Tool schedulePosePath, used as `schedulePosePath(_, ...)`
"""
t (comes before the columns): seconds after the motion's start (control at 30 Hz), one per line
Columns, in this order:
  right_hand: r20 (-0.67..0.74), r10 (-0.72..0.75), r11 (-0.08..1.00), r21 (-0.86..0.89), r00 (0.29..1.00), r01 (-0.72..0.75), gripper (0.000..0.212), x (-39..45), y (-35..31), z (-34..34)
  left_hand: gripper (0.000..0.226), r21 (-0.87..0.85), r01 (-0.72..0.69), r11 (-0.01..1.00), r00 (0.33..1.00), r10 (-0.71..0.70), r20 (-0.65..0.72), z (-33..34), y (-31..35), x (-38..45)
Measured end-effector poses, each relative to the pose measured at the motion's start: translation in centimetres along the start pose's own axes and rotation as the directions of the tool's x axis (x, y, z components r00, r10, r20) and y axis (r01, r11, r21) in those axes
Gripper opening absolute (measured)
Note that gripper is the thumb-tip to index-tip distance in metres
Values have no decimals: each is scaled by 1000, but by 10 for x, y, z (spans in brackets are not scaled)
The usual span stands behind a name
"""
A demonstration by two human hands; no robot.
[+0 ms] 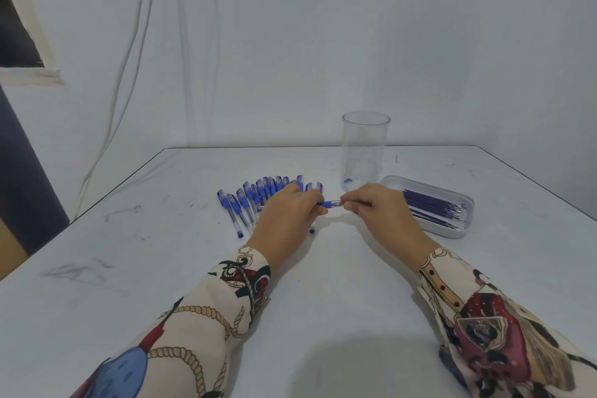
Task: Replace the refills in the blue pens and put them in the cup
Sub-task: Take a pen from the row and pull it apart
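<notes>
White desk (161,268), scuffed with dark marks. Row of capped blue pens (258,197) lying side by side, fanned, just left of and behind the left fingers; nearest ones partly hidden under the left hand. Small blue piece (311,231) on the desk just below the left hand; too small to identify.

Left hand (287,213) raised just above the desk, fingers (315,200) curled, pinching one end of a blue pen (331,203). Pen held level between both hands, clear barrel section and blue grip showing in the gap.

Right hand (378,210) opposite, fingers (350,202) curled, pinching the other end of the same pen. Fingertips of the two hands near each other, not touching.

Clear plastic cup (365,152) upright on the desk, just behind the right fingers; a small blue item on its bottom, otherwise see-through.

White oblong tray (452,231) to the right of the right fingers, partly behind the right hand, holding a bundle of dark blue refills (436,208) lying lengthwise, tips toward the right.

Patterned long sleeves (210,326) on both forearms.
</notes>
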State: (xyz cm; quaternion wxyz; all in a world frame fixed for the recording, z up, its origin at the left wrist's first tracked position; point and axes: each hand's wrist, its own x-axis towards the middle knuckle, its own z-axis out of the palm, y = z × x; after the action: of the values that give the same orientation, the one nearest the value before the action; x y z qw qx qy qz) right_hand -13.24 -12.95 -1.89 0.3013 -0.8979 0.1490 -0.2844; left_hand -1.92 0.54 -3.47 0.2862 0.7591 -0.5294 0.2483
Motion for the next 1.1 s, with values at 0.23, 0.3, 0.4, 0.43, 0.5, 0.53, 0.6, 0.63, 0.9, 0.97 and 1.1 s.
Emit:
schedulePosePath(0.23,4,361,625,740,932,-246,16,2,-3,4,17,-38,69,997,994,-72,-83,0,2,11)
schedulePosePath(0.3,16,414,517,819,910,-249,16,3,-6,3,18,-3,50,999,994,-50,-92,0,5,14)
schedulePosePath(0.4,-103,433,553,815,896,-174,15,8,-9,-6,35,72,53,996,997,-48,-65,-2,3,21)
schedulePosePath(0.43,-168,432,589,797,886,-136,15,12,-10,-12,47,62,83,995,996,-81,-37,-3,1,24)
schedulePosePath(0.5,-319,416,651,758,852,-34,16,22,-11,-31,63,-18,191,981,981,-190,22,-2,-8,30)
schedulePosePath(0.53,-393,400,676,737,828,22,16,28,-12,-43,67,-81,264,961,964,-259,66,0,-13,36)
schedulePosePath(0.6,-517,359,729,675,777,112,15,42,-16,-69,69,-288,415,863,908,-373,189,6,-19,50)
schedulePosePath(0.63,-566,333,756,638,754,144,14,49,-18,-81,70,-391,471,791,881,-402,250,11,-20,58)
schedulePosePath(0.9,-682,84,955,264,727,137,19,106,-20,-109,89,-620,588,520,808,-350,473,61,-3,103)
schedulePosePath(0.97,-639,54,976,197,768,96,22,114,-17,-104,85,-646,586,489,810,-356,465,68,-2,109)
schedulePosePath(1.1,-511,46,995,95,858,4,23,121,-7,-90,73,-671,555,492,831,-375,412,76,-6,113)
